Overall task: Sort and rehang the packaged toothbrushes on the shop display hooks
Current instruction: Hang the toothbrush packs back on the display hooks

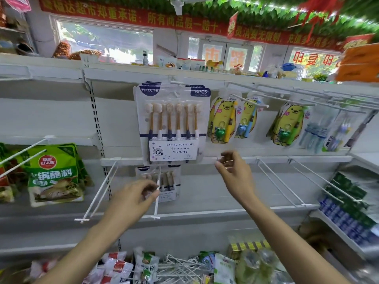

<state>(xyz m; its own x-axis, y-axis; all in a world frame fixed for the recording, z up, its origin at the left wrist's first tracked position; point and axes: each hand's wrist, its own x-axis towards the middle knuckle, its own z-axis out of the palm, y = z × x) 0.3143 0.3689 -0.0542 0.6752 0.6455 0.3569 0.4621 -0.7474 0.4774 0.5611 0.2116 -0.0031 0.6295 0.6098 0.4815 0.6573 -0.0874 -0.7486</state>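
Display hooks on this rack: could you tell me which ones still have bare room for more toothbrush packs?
The lower row is freest: the bare hooks right of the right hand, and the double hook left of the left hand. The top row is crowded, from the six-pack across the bear packs.

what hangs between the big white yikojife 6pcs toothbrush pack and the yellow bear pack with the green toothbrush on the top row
In the head view, two more yellow bear packs hang between the YIKOJIFE pack and the green-brush bear pack: one with a yellow brush, one with a blue brush.

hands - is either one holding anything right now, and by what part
Left hand pinches the white display hook midway along its rod. Right hand holds nothing.
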